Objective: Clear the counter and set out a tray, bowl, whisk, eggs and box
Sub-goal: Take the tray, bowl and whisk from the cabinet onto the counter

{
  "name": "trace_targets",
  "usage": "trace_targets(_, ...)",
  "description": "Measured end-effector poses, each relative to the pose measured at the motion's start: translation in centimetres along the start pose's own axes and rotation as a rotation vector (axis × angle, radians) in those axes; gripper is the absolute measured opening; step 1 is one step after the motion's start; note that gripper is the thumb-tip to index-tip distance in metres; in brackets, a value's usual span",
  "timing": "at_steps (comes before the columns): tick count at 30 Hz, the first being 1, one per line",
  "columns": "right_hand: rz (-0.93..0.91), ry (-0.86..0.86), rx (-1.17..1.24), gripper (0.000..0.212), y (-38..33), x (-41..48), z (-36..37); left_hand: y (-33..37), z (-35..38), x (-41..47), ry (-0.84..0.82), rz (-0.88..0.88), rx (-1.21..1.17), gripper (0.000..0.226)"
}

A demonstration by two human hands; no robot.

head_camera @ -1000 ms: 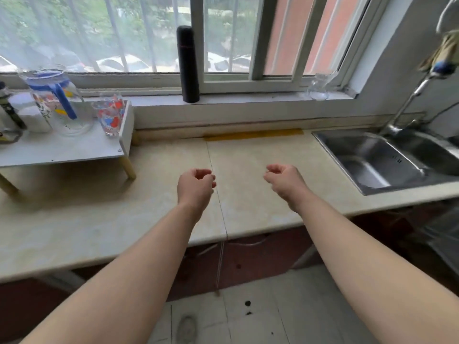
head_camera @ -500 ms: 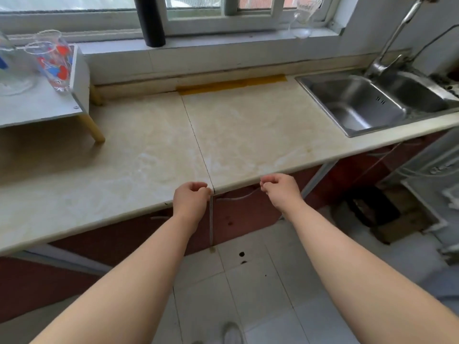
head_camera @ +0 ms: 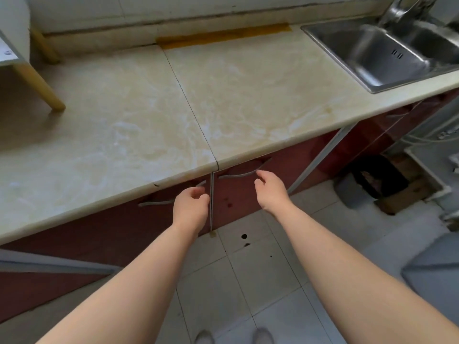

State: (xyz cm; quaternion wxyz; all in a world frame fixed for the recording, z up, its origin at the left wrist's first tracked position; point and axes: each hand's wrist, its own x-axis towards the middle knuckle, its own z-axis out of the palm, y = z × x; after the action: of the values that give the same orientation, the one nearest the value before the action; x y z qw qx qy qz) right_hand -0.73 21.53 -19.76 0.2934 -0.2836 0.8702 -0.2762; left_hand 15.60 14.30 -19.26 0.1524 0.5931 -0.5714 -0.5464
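Note:
No tray, bowl, whisk, eggs or box is in view. The beige marble counter lies bare in front of me. Below its front edge are two dark red cabinet doors, each with a curved metal handle: the left handle and the right handle. My left hand hovers in front of the left door beside the inner end of its handle, fingers loosely curled and holding nothing. My right hand is before the right door, fingertips just short of its handle, also holding nothing.
A steel sink is set into the counter at the right. A small white shelf with wooden legs stands at the left. A dark bin and a white appliance are on the tiled floor at the right.
My view has tilted down and both hands have dropped from above the counter to the cabinet doors under its edge. Their fingers have loosened from fists.

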Motion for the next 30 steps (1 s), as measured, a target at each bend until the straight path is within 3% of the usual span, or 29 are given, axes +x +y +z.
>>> trace_targets(11, -0.148, 0.013, -0.2, 0.059, 3.0, 5.6, 4.3, -2.9, 3.0, 3.5, 0.094, 0.026, -0.106, 0.038)
trace_targets(18, -0.182, 0.033, -0.189, 0.047, 6.4, 3.6, 2.9, -3.7, 3.7, 2.0, 0.094, 0.045, -0.064, 0.037)
trace_targets(30, -0.22, -0.034, -0.085, 0.042, 15.8, -2.4, -3.2, -2.8, 12.7, -3.4, -0.226, 0.077, -0.053, 0.024)
